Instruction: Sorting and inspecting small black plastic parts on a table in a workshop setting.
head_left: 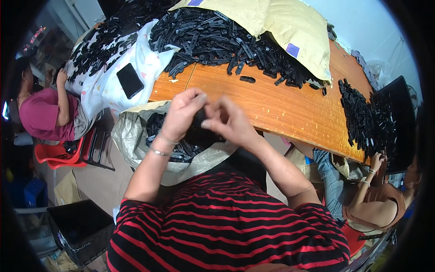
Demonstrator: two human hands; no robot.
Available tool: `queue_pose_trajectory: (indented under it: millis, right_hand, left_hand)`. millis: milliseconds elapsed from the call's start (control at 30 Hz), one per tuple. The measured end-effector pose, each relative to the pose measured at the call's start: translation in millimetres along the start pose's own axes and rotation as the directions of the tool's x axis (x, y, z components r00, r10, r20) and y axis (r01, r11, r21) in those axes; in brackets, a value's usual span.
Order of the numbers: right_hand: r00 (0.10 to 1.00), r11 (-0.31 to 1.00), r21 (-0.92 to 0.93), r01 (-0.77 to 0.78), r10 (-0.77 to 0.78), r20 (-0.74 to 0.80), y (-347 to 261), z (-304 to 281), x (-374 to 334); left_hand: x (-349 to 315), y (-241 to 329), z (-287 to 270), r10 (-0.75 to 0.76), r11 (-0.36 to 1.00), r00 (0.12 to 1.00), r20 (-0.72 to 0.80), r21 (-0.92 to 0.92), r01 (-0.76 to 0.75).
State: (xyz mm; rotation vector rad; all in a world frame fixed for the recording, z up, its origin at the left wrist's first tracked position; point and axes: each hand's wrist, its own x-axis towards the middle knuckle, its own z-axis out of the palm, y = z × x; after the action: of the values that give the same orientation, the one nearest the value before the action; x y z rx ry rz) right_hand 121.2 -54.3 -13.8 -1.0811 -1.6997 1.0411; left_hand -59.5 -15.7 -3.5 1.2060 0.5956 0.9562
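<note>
Both hands up in front of the chest, over the mouth of the grey woven plastic sack (pixel 131 145). Left hand (pixel 181 113) and right hand (pixel 229 120) meet on one small black plastic part (pixel 198 131); fingers (pixel 209 122) of both are curled and clamped on it, fingertips nearly touching above it. Part is mostly hidden by the hands, shape not readable. Thin metal bracelet (pixel 159 153) on the left wrist.

The sack sits just below the hands, against the near edge of the orange wooden bench (pixel 272 104), and holds more loose black plastic pieces (pixel 156 124).

On the bench: big heap of long black plastic strips (pixel 217 41) at the far side, partly under a yellow padded bag (pixel 290 27). One single black piece (pixel 247 80) lies apart from the heap on bare wood. Second heap of black strips (pixel 362 118) at the right end.

Left end: white patterned cloth (pixel 106 86) carrying more black parts, and a black phone (pixel 130 80) lying flat on it.

A person in a maroon top (pixel 43 113) sits at the left on a red plastic chair (pixel 61 156). Another person in a brown sleeveless top (pixel 380 204) sits at the right, hand near the right heap. Black plastic crate (pixel 79 229) on the floor, lower left.
</note>
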Motion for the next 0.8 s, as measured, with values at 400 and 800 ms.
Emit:
queue_pose_trajectory:
  millis: [400,800]
  right_hand:
    - [0.949,0.576,-0.815,-0.068,-0.214,-0.231,61.7,-90.2,41.4]
    - [0.999,0.643,-0.766,-0.004,-0.037,-0.037,69.6,-102.5,34.4]
  left_hand:
    - [79.0,-11.3,4.5,0.259,0.513,0.965,-0.033,0.852,-0.109]
    - [186.9,-70.4,24.2,0.202,0.15,0.937,-0.284,0.955,0.257]
